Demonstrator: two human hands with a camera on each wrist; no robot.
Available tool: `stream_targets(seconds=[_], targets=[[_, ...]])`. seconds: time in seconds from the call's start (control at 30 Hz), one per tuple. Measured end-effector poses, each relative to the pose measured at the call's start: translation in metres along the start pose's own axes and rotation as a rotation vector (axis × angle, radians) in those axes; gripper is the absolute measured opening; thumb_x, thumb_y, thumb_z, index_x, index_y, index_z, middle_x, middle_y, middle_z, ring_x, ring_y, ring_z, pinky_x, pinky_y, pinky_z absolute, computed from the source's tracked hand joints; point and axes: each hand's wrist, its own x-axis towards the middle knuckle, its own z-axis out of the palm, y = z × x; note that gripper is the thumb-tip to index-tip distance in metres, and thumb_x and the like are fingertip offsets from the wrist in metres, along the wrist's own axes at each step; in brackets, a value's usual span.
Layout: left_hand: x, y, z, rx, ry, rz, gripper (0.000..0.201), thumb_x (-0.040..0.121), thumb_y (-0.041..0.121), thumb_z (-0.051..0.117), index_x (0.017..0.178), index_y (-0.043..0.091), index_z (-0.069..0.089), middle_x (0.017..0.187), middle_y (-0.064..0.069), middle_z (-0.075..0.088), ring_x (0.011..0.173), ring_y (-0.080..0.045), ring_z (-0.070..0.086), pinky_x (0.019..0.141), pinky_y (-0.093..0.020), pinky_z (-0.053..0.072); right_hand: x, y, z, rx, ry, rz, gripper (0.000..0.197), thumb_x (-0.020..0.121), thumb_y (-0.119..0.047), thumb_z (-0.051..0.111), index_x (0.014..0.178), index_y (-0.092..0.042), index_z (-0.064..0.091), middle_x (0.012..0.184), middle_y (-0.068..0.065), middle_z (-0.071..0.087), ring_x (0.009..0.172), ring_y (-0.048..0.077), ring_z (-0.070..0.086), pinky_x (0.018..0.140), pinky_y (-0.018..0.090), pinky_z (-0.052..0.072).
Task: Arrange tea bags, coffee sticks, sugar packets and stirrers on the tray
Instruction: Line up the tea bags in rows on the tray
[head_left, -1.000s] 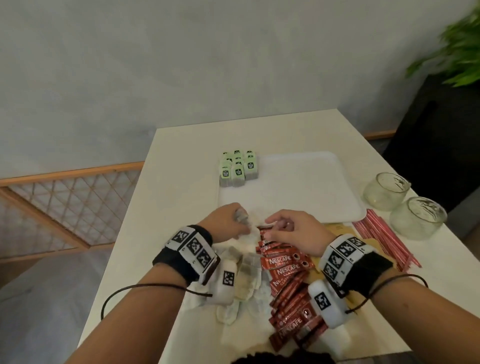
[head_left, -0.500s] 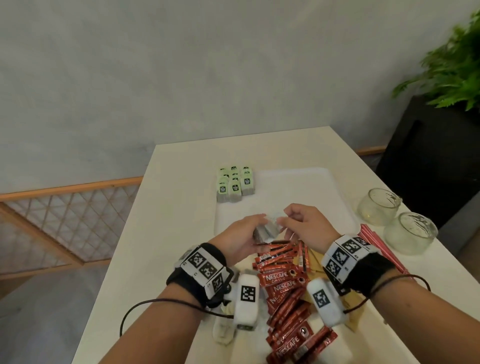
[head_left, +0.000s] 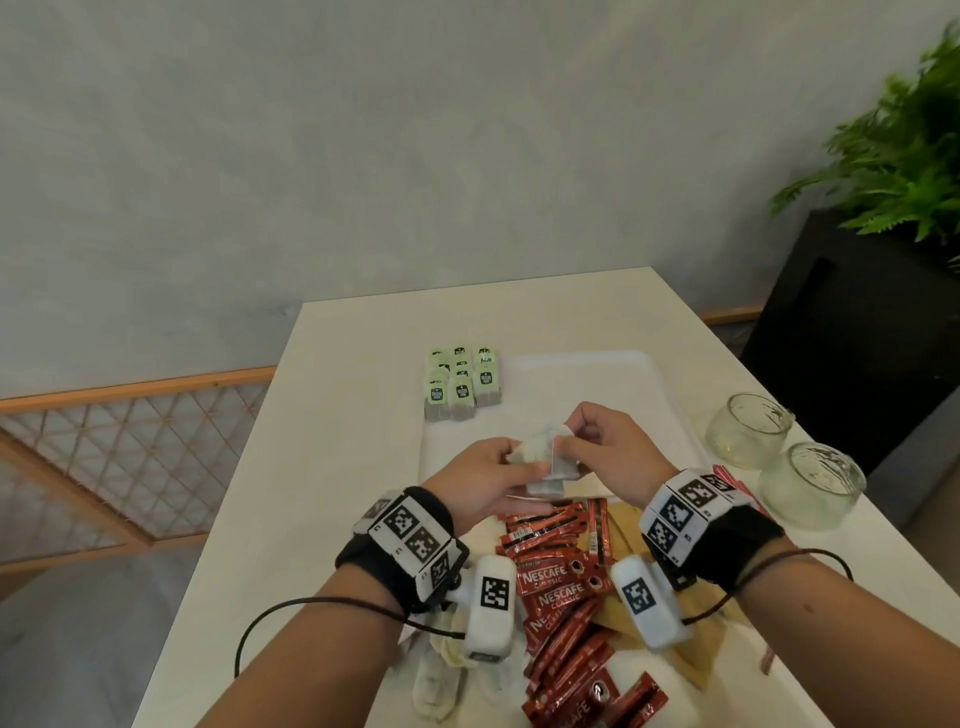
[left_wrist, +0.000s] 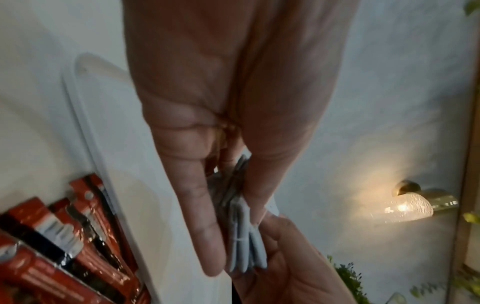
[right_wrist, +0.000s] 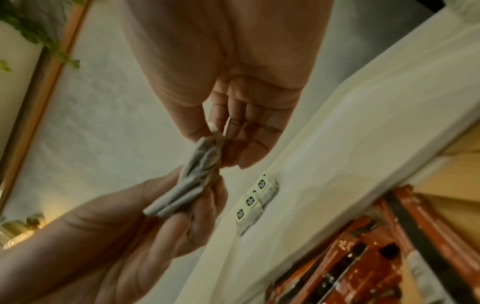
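Both hands hold one small stack of grey tea bags just above the near edge of the white tray. My left hand grips the stack's lower end between thumb and fingers. My right hand pinches its upper end. Several green-tagged tea bags lie in rows in the tray's far left corner. Red coffee sticks are heaped on the table under my wrists. Tan sugar packets lie beside them, and red stirrers lie to the right.
Two glass jars stand on the table right of the tray. Loose white tea bags lie near the front left edge. A dark planter with a plant stands off the table's right side.
Both hands have risen from the loose pile and moved forward with the stack of tea bags, from the tray's near rim to above its near part.
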Motion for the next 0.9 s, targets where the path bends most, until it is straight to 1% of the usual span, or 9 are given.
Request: stream_targets(seconds=[0.17, 0.23, 0.3, 0.43, 0.5, 0.63, 0.7, 0.8, 0.9], targets=[[0.007, -0.001, -0.008, 0.011, 0.129, -0.048, 0.018, 0.092, -0.006, 0.059, 0.11, -0.009, 0.059, 0.114, -0.024, 0.067, 0.098, -0.027, 0.069, 0.083, -0.032, 0.06, 0.011, 0.001, -0.008, -0.122, 0.14, 0.014, 0.016, 0.089, -0.021, 0.067, 0.08, -0.011, 0.058, 0.079, 0.005, 0.071, 0.068, 0.021, 0.069, 0.071, 0.04, 0.058], [0.014, -0.001, -0.009, 0.073, 0.269, 0.005, 0.008, 0.092, -0.005, 0.057, 0.098, -0.004, 0.062, 0.107, -0.021, 0.067, 0.099, -0.03, 0.068, 0.088, -0.037, 0.058, 0.015, -0.001, -0.01, -0.194, 0.201, 0.022, 0.017, 0.088, -0.022, 0.068, 0.078, -0.012, 0.058, 0.076, 0.004, 0.069, 0.065, 0.021, 0.069, 0.072, 0.04, 0.057], [0.023, 0.0, -0.008, 0.201, 0.418, 0.09, 0.01, 0.091, 0.001, 0.057, 0.1, -0.001, 0.061, 0.109, -0.021, 0.066, 0.1, -0.03, 0.067, 0.087, -0.041, 0.059, 0.018, -0.003, -0.007, -0.285, 0.214, 0.013, 0.02, 0.087, -0.022, 0.069, 0.074, -0.014, 0.056, 0.072, 0.006, 0.068, 0.067, 0.023, 0.068, 0.073, 0.04, 0.055], [0.031, 0.004, 0.012, 0.454, 0.523, 0.222, 0.012, 0.09, 0.013, 0.054, 0.102, 0.01, 0.057, 0.095, -0.007, 0.065, 0.083, -0.02, 0.066, 0.078, -0.043, 0.061, 0.02, -0.005, 0.005, -0.352, 0.172, 0.013, 0.024, 0.085, -0.022, 0.068, 0.07, -0.014, 0.052, 0.069, 0.009, 0.067, 0.069, 0.026, 0.067, 0.072, 0.042, 0.055], [0.033, 0.002, 0.019, 0.535, 0.54, 0.277, 0.005, 0.092, 0.019, 0.054, 0.091, 0.015, 0.057, 0.086, -0.003, 0.066, 0.079, -0.022, 0.067, 0.077, -0.046, 0.059, 0.022, -0.005, 0.01, -0.293, 0.16, 0.029, 0.023, 0.087, -0.024, 0.067, 0.072, -0.011, 0.056, 0.066, 0.009, 0.068, 0.064, 0.024, 0.068, 0.071, 0.042, 0.057], [0.037, -0.002, 0.013, 0.568, 0.498, 0.266, 0.023, 0.093, 0.034, 0.056, 0.088, 0.013, 0.063, 0.085, -0.007, 0.07, 0.083, -0.027, 0.069, 0.077, -0.049, 0.059, 0.026, -0.006, 0.013, -0.097, 0.14, 0.081, 0.033, 0.095, -0.028, 0.056, 0.073, -0.007, 0.069, 0.065, 0.009, 0.071, 0.061, 0.025, 0.069, 0.073, 0.045, 0.06], [0.037, -0.001, 0.006, 0.496, 0.478, 0.245, 0.022, 0.092, 0.029, 0.06, 0.09, 0.008, 0.066, 0.082, -0.01, 0.071, 0.08, -0.028, 0.07, 0.076, -0.049, 0.06, 0.027, -0.007, 0.012, -0.014, 0.119, 0.113, 0.036, 0.097, -0.023, 0.052, 0.072, -0.008, 0.073, 0.067, 0.012, 0.071, 0.062, 0.026, 0.068, 0.072, 0.045, 0.06], [0.037, 0.001, -0.002, 0.367, 0.437, 0.21, 0.015, 0.094, 0.011, 0.06, 0.097, -0.002, 0.067, 0.076, -0.009, 0.065, 0.07, -0.021, 0.065, 0.076, -0.045, 0.061, 0.029, -0.006, 0.01, -0.06, 0.097, 0.107, 0.023, 0.092, -0.014, 0.057, 0.077, -0.01, 0.074, 0.071, 0.008, 0.071, 0.061, 0.019, 0.067, 0.067, 0.039, 0.06], [0.038, 0.005, -0.009, 0.29, 0.39, 0.18, 0.015, 0.094, 0.008, 0.06, 0.104, -0.002, 0.066, 0.076, -0.003, 0.061, 0.071, -0.016, 0.062, 0.074, -0.038, 0.062, 0.037, -0.001, 0.009, -0.194, 0.144, 0.061, 0.007, 0.089, -0.026, 0.066, 0.09, -0.02, 0.071, 0.082, -0.003, 0.068, 0.061, 0.015, 0.063, 0.059, 0.029, 0.05]])
